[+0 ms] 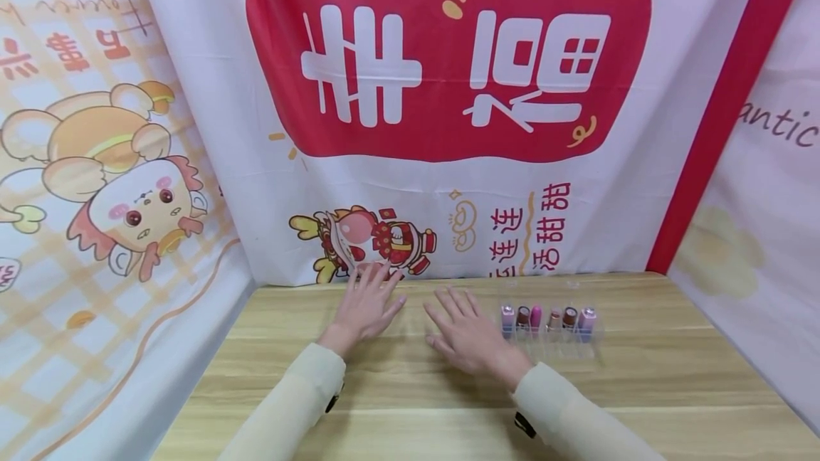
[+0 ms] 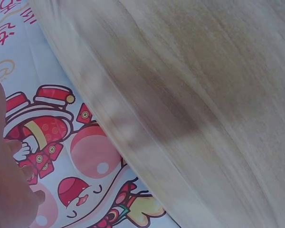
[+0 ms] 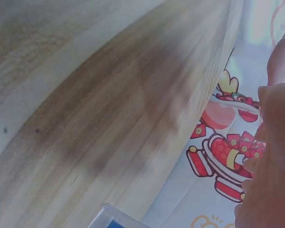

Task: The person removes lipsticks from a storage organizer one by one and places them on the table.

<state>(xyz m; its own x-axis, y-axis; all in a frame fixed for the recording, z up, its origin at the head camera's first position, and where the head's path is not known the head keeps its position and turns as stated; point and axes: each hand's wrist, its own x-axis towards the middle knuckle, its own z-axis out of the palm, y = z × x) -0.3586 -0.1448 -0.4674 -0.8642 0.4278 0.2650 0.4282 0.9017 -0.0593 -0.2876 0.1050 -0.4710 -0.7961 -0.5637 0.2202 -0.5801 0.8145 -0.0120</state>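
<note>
My left hand point(image 1: 366, 304) hovers over the wooden table toward its back edge, fingers spread and holding nothing. To its right, my right hand point(image 1: 466, 333) is also spread and empty, palm down. Just right of that hand stands a clear plastic organizer point(image 1: 579, 351) with several lipsticks in a row, among them a bright pink lipstick point(image 1: 536, 316) and a lilac tube point(image 1: 586, 320). In the right wrist view a corner of the clear organizer point(image 3: 107, 213) shows at the bottom. Parts of the left hand point(image 2: 12, 175) and right hand point(image 3: 270, 166) appear at the edges of their wrist views.
The wooden table point(image 1: 397, 418) has a light grain. Behind it hangs a white cloth point(image 1: 211, 91) with a red printed panel and a cartoon dragon. Printed cloths also stand at the left point(image 1: 38, 319) and right sides.
</note>
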